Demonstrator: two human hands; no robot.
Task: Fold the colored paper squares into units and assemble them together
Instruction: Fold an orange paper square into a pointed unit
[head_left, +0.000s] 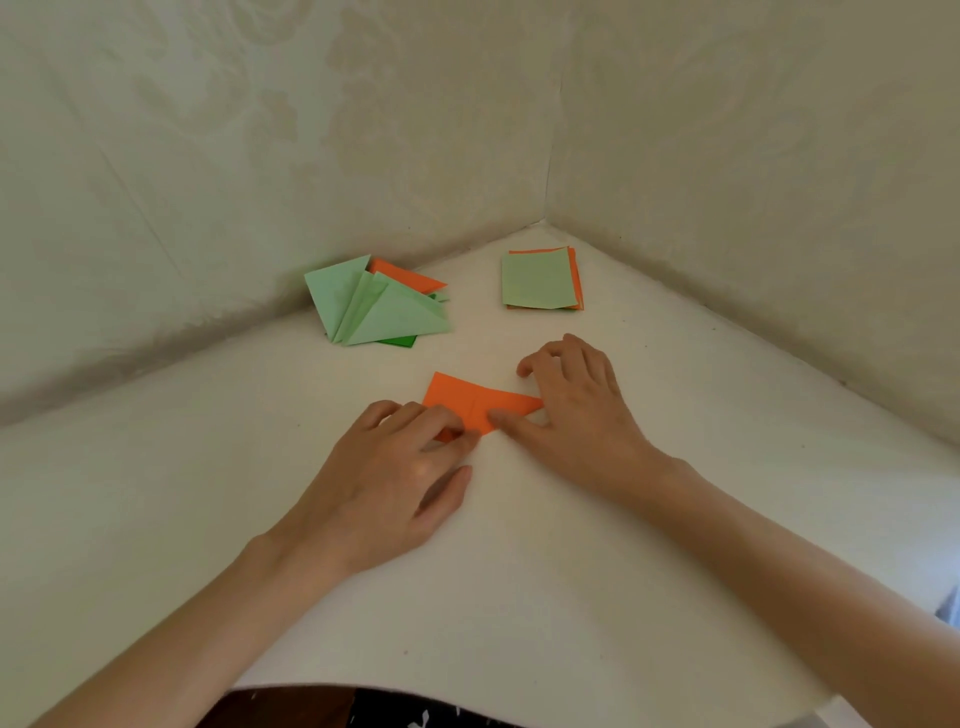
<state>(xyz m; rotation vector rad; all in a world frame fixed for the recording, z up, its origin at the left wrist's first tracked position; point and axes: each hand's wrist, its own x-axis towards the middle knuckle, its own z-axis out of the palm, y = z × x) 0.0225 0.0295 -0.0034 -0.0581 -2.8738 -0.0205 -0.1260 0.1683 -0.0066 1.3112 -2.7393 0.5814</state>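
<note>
Orange paper (480, 402), folded to a strip w/ centre crease, lay on the white worktop (519, 571) btwn both hands. Left grip (395, 467): fingers bent, tips on strip's near-left corner, thumb apart; pinching or just pressing, can't tell. Right grip (576, 410): thumb on strip, fingers curled over its right end, holding it. Behind: folded green & orange units (384, 312) at left, stack of squares (537, 280) at right.

My one view comes from the head: a wide-angle lens looking forward and steeply down onto the white table (519, 571). It faces the far wall corner (545, 208). It sits close in, with the left hand (395, 483) and right hand (576, 415) on the orange paper (467, 402) at mid-frame. The table's near edge bows, probably from lens distortion.
</note>
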